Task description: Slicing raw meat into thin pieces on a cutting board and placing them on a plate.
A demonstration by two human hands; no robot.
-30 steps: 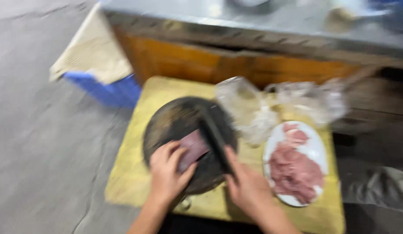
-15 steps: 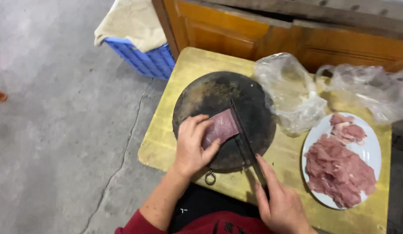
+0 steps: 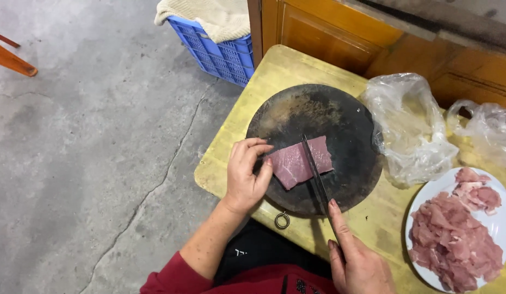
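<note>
We are bracing with our left hand [image 3: 246, 173], fingers curled and narrow, the tips pressing on the left end of the slab of raw meat [image 3: 300, 161]; it is pinning the meat rather than closing around it. Our right hand [image 3: 357, 260] is wrapping the handle of the knife [image 3: 315, 173], forefinger reaching up along the spine, grip closed tight on it.

The blade is running away from us, edge down, and crossing the slab a little right of its middle. The slab's long axis is lying left to right, nearly square to the blade, so the cut line is falling across the short way. The meat is sitting just ahead of the right hand and directly beside the left fingertips; the left hand is the nearer of the two, touching it, while the right is meeting it only through the blade.

All this is resting on a round, dark chopping board [image 3: 340, 117], a small metal ring [image 3: 282, 220] hanging at its near edge. The board is sitting on a yellow wooden surface [image 3: 288, 68].

Further out to the right: two crumpled clear plastic bags [image 3: 411, 130] and a white plate [image 3: 500, 218] heaped with sliced meat [image 3: 451, 245]. Beyond the surface, a blue plastic crate [image 3: 223, 51] under a cream cloth [image 3: 215, 15], and a concrete floor [image 3: 84, 152].
</note>
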